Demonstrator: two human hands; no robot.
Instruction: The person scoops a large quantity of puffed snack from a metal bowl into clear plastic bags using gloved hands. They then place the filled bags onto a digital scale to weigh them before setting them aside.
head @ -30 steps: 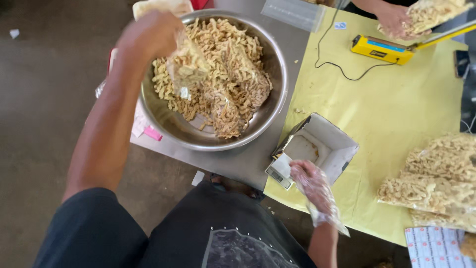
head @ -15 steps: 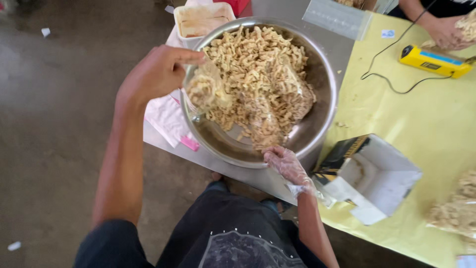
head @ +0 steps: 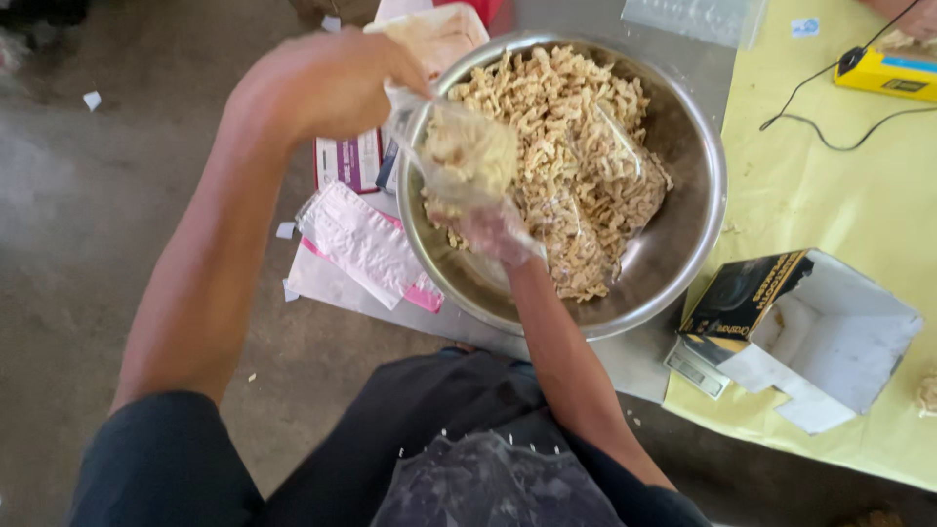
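A large steel bowl holds a heap of pale fried snack strips. Over its near-left rim my left hand pinches the top of a clear plastic bag that is part full of the strips. My right hand, covered by a thin clear glove, is under the bag and cups its bottom, with strips under its fingers. Both hands touch the same bag.
Left of the bowl lie flat packets of plastic bags with pink edges. An open white cardboard box sits on the yellow tablecloth at right. A yellow device with a black cord lies at the far right.
The view has swung left, so the bowl is now centred. My right hand has left the white box, crossed to the bowl and come up under the bag that my left hand holds.
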